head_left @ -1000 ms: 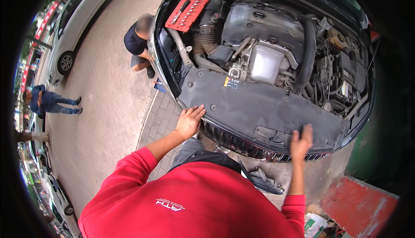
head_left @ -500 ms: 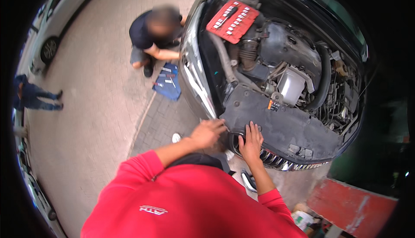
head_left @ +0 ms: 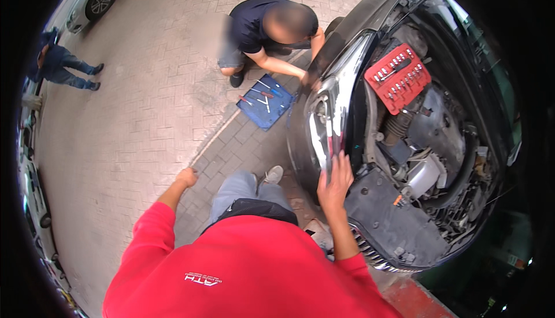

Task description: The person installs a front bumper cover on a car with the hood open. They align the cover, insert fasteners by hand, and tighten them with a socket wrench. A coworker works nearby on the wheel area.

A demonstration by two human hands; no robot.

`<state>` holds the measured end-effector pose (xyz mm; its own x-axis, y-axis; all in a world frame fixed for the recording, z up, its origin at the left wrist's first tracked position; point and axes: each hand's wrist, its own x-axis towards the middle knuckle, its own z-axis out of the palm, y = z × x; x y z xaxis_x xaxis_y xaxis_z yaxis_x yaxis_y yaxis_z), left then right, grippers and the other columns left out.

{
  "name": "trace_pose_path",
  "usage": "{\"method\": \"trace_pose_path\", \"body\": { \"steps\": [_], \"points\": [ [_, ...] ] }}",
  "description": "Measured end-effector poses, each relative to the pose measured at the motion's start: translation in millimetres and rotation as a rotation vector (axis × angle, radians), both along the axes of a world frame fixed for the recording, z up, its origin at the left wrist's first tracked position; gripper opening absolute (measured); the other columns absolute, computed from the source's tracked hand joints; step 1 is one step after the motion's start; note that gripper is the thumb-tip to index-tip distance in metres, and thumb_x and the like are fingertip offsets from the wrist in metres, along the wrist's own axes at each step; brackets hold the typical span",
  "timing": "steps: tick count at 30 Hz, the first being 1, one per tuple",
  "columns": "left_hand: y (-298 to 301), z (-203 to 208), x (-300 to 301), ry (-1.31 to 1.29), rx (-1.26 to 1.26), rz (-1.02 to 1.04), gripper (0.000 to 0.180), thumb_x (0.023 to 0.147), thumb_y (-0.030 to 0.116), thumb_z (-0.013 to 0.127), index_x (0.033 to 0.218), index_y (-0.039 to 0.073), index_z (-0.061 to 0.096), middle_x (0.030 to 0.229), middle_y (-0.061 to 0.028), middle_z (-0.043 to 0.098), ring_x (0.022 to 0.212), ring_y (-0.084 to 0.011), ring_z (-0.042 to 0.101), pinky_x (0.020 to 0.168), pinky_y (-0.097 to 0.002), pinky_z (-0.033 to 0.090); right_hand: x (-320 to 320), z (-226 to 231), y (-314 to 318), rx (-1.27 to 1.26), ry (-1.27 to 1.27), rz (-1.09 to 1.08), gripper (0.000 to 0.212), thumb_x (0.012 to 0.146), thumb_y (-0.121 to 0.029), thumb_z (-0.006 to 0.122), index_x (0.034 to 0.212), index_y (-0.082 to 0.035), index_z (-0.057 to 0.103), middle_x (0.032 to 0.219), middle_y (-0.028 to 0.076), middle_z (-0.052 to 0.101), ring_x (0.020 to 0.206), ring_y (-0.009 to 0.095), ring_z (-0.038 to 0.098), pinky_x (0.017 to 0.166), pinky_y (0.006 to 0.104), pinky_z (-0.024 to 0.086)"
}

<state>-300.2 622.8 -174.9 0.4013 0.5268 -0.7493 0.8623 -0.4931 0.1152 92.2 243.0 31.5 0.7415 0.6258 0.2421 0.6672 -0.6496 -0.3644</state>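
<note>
My right hand [head_left: 336, 184] lies with fingers stretched out at the front corner of a dark car [head_left: 306, 127], by the lower end of its headlight [head_left: 330, 118]. My left hand [head_left: 187, 177] hangs away from the car over the paving, its fingers curled in and nothing showing in them. Under the raised hood, the engine bay holds a black plastic cover panel [head_left: 384, 214] near my right hand. Farther back, a red socket set tray [head_left: 399, 78] with a dark-handled tool and several sockets rests on the engine parts.
A co-worker [head_left: 254, 29] crouches by the front wheel, hands at the bumper's side. Beside them a blue cloth [head_left: 266, 118] on the ground carries several hand tools. Another person [head_left: 72, 67] stands at the far left, near a parked silver car [head_left: 87, 0]. A red surface [head_left: 413, 298] lies at lower right.
My left hand has left the car's front and swung out to the left. My right hand has shifted from the grille edge to the headlight corner. My view has turned leftward.
</note>
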Motion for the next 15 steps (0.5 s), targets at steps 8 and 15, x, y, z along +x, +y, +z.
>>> {"method": "trace_pose_path", "body": {
  "steps": [8, 15],
  "points": [
    [42, 7, 81, -0.232, -0.178, 0.099, 0.043, 0.09, 0.028, 0.066, 0.127, 0.007, 0.07, 0.114, -0.0212, 0.073, 0.11, -0.0339, 0.071, 0.097, -0.0397, 0.054, 70, -5, 112, -0.09, -0.34, -0.309, 0.06, 0.096, -0.034, 0.065, 0.144, -0.001, 0.05, 0.154, 0.018, 0.049, 0.138, 0.038, 0.049, 0.103, 0.0505, 0.041],
    [110, -115, 197, -0.045, -0.389, -0.368, 0.035, 0.088, 0.025, 0.062, 0.12, 0.017, 0.073, 0.112, -0.0225, 0.072, 0.111, -0.0364, 0.068, 0.098, -0.045, 0.053, 76, -30, 115, -0.081, -0.439, -0.442, 0.061, 0.098, -0.032, 0.066, 0.144, 0.004, 0.05, 0.147, 0.022, 0.055, 0.132, 0.042, 0.053, 0.11, 0.0496, 0.039]
  ]
}}
